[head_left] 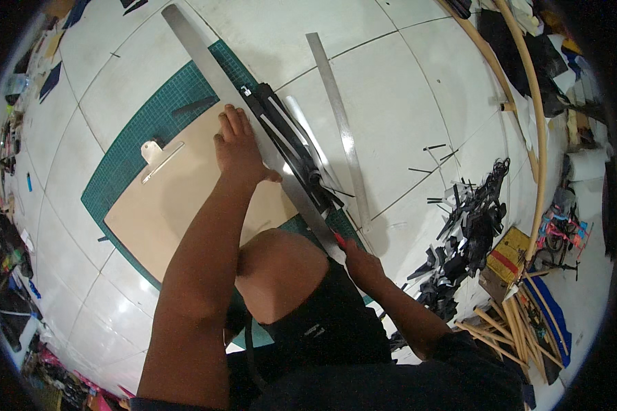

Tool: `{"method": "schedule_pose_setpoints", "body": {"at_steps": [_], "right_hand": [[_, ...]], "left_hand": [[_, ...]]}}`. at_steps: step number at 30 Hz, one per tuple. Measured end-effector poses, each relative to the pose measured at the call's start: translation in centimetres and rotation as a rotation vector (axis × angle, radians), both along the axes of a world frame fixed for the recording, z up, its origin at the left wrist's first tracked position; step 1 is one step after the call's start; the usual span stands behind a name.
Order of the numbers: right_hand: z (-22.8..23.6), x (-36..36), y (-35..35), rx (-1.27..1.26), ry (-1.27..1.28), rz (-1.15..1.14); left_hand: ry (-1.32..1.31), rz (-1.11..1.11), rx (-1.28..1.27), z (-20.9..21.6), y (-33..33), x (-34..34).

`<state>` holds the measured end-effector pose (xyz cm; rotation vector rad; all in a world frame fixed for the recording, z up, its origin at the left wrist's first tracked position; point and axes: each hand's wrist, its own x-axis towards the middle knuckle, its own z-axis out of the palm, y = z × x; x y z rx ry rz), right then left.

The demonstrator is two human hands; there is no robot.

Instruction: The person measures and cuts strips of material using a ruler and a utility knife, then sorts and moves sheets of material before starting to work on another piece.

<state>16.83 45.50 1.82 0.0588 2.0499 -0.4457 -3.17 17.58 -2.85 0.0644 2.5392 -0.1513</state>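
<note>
My left hand [241,147] lies pressed down with its fingers stretched along a long steel ruler [202,58], the thumb apart. My right hand [365,268] is closed at the ruler's near end around a red cutter [340,240], mostly hidden by the fingers. Beside the ruler's right edge lie black strips of material [281,130]. Under my left arm is a tan clipboard [164,219] with a metal clip, resting on a green cutting mat [134,151]. My bent knee [284,270] rests over the near part of the board.
A second metal ruler [336,116] lies on the white tiled floor [411,82] to the right. Farther right is a pile of black scraps [463,240]. Wooden sticks [514,329], a yellow box [511,253] and long curved poles [531,89] stand along the right side. Clutter lines the left rim.
</note>
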Motion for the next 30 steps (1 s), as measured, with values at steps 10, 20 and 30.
{"method": "schedule_pose_setpoints", "body": {"at_steps": [10,20,30], "right_hand": [[0.4,-9.9,-5.8,-0.099,0.214,-0.118],[-3.4,-24.3,-19.1,-0.196,0.455,-0.004],[-1.1,-21.2,-14.6,-0.247,0.368,0.171]], "left_hand": [[-0.071,0.036,-0.076,0.9,0.4,-0.3],[-0.066,0.013,-0.071,-0.2,0.0,-0.4],[-0.085,-0.014,-0.127,0.6,0.5,-0.6]]}}
